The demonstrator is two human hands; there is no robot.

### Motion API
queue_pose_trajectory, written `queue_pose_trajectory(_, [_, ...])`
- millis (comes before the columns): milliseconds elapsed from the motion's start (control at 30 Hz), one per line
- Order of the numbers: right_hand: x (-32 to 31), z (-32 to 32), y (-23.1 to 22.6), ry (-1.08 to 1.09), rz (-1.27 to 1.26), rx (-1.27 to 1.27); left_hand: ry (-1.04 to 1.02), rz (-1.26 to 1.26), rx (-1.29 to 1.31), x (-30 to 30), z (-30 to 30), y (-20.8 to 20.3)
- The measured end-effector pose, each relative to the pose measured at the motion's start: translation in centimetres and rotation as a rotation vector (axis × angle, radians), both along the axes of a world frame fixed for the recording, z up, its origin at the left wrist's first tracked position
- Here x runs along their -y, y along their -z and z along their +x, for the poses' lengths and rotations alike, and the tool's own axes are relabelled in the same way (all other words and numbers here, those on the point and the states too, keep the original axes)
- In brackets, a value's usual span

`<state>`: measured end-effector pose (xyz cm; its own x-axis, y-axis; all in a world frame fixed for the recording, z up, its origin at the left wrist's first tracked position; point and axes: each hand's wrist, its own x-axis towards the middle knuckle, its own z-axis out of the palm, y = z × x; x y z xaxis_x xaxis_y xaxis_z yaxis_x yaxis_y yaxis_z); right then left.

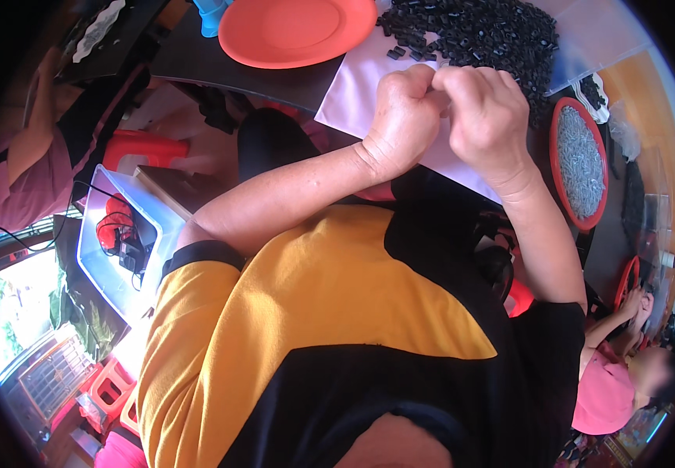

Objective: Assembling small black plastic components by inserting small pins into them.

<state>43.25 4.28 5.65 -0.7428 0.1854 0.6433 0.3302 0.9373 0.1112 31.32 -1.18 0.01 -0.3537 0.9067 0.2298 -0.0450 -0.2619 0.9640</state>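
Now, grip: your left hand (pixel 406 105) and right hand (pixel 487 108) meet, fingers curled; can't tell whether they pinch anything.
Black pieces (pixel 482 35): heaped just beyond.

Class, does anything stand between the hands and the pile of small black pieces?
Nothing visible does: the left hand and right hand are close together at the near edge of the pile; the red bowl stands to the right.

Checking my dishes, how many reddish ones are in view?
3: plate at top; bowl right of your right hand; partly hidden dish near the co-worker. More may be hidden.
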Motion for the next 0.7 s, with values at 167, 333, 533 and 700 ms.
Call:
queue_pose_trajectory(167, [-0.7, 0.9, 1.1, -0.011, -0.224, -0.162, 0.017, -0.028, 0.025, 0.2, 0.1, 0.2])
queue_pose_trajectory(333, [-0.5, 0.9, 1.6, 0.051, -0.698, -0.371, 0.103, -0.142, 0.105, 0.4, -0.4, -0.4])
queue_pose_trajectory(533, [-0.2, 1.1, 0.8, 0.064, -0.64, -0.29, 0.141, -0.174, 0.105, 0.7, -0.6, -1.0])
queue_pose_trajectory(700, [-0.4, 0.9, 0.7, -0.009, -0.476, -0.248, 0.17, -0.159, -0.001, 0.8, -1.0, -1.3])
